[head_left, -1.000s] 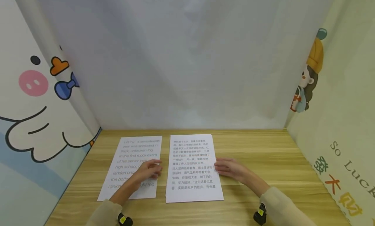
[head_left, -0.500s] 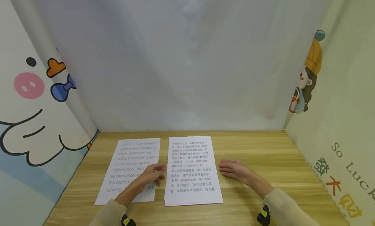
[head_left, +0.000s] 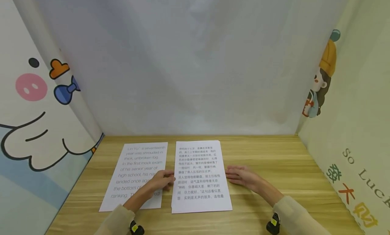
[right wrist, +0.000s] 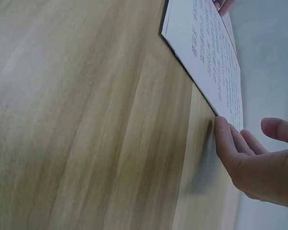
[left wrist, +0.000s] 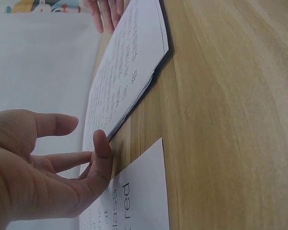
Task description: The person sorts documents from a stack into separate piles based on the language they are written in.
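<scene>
A stack of white paper printed with Chinese text lies between my two hands; its sheets show slightly uneven edges in the left wrist view. My left hand has its fingertips right at the stack's left edge, fingers loosely bent and thumb raised. Along the right edge, my right hand sets its extended fingertips, with the thumb apart in the right wrist view. Left of the stack lies a white sheet with English text, partly covered by my left hand and forearm.
The papers rest on a wood-grain table. A pale grey curtain rises behind it. Printed cartoon panels stand at both sides, a white figure on the left and a child figure on the right.
My left hand has moved right, from over the English sheet to the stack's left edge. My right hand drew slightly away from the right edge, then came back to it.
</scene>
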Motion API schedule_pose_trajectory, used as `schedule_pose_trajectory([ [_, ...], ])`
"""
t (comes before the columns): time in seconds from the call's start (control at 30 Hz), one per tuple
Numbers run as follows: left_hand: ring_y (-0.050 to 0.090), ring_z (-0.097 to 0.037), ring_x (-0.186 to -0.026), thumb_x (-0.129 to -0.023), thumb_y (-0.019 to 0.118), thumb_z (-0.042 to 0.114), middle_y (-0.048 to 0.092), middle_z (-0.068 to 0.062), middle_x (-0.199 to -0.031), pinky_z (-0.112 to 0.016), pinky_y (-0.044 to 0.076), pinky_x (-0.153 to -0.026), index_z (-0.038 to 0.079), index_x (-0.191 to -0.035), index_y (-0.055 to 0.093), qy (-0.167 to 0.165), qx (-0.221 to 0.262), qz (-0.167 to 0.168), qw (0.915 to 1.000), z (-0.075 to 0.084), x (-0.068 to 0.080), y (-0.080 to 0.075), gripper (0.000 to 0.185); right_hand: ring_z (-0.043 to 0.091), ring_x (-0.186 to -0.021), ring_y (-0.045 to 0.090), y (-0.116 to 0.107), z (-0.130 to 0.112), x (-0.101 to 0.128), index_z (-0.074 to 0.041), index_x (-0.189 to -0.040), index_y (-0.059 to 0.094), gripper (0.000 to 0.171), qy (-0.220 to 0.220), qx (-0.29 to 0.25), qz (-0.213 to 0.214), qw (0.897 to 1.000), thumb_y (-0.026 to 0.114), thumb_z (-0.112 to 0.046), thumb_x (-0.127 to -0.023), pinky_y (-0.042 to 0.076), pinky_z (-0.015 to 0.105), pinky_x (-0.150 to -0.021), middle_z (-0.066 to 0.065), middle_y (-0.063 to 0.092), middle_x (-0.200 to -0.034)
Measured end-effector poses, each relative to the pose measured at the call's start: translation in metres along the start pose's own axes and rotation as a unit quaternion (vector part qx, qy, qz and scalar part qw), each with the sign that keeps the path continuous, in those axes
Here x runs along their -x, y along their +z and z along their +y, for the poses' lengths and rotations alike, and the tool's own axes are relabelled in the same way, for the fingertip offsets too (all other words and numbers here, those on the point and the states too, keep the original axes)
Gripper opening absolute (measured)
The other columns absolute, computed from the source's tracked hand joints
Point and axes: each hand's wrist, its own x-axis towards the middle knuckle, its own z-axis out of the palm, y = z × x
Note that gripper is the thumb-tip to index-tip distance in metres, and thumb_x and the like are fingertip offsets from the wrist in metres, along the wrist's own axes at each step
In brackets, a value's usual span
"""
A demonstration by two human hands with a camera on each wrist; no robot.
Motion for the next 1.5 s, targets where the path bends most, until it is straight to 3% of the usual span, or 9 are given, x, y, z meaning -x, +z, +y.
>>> schedule_pose_trajectory([
  [0.33, 0.062, -0.017, -0.086, -0.1, 0.059, 0.013, 0.063, -0.011, -0.102, -0.028, 0.059, -0.073, -0.006, -0.146, 0.049, 0.005, -0.006, 0.005, 1.0, 0.003, 0.002, 0.0, 0.051, 0.043, -0.142, 0.046, -0.001, -0.003, 0.006, 0.014, -0.153, 0.029, 0.055, -0.003, 0.014, -0.011, 1.0, 0.046, -0.014, -0.109, 0.048, 0.047, -0.114, 0.033, 0.041, -0.154],
  [0.73, 0.063, -0.018, -0.086, -0.1, 0.059, 0.014, 0.065, -0.012, -0.103, -0.029, 0.059, -0.075, -0.005, -0.146, 0.05, 0.001, -0.005, 0.003, 1.0, 0.002, 0.001, 0.001, 0.05, 0.043, -0.141, 0.049, -0.001, 0.001, 0.007, 0.015, -0.151, 0.032, 0.051, -0.006, 0.014, 0.003, 1.0, 0.043, -0.01, -0.109, 0.052, 0.042, -0.111, 0.033, 0.042, -0.154],
  [1.03, 0.062, -0.019, -0.092, -0.098, 0.061, 0.012, 0.061, -0.013, -0.118, -0.03, 0.059, -0.077, 0.001, -0.147, 0.052, 0.013, 0.005, 0.013, 0.9998, 0.003, 0.002, 0.002, 0.05, 0.041, -0.138, 0.052, -0.001, -0.002, 0.011, 0.014, -0.151, 0.033, 0.049, -0.01, 0.023, 0.008, 1.0, 0.039, -0.012, -0.11, 0.053, 0.041, -0.109, 0.032, 0.046, -0.151],
  [1.27, 0.068, -0.02, -0.097, -0.098, 0.061, 0.008, 0.061, -0.019, -0.125, -0.032, 0.063, -0.083, 0.0, -0.144, 0.053, 0.017, 0.045, 0.018, 0.9987, 0.002, 0.001, 0.006, 0.047, 0.022, -0.116, 0.069, -0.002, 0.002, 0.01, 0.014, -0.153, 0.029, 0.054, -0.018, -0.03, 0.009, 0.999, 0.047, -0.01, -0.108, 0.058, 0.036, -0.102, 0.029, 0.057, -0.143],
  [1.5, 0.071, -0.02, -0.092, -0.095, 0.063, 0.003, 0.067, -0.02, -0.12, -0.036, 0.064, -0.079, -0.001, -0.144, 0.051, 0.017, 0.087, 0.027, 0.9957, -0.002, 0.001, 0.009, 0.05, 0.013, -0.104, 0.07, -0.001, 0.011, 0.008, 0.018, -0.152, 0.023, 0.062, -0.019, -0.088, -0.018, 0.996, 0.055, -0.002, -0.103, 0.059, 0.029, -0.097, 0.017, 0.07, -0.125],
])
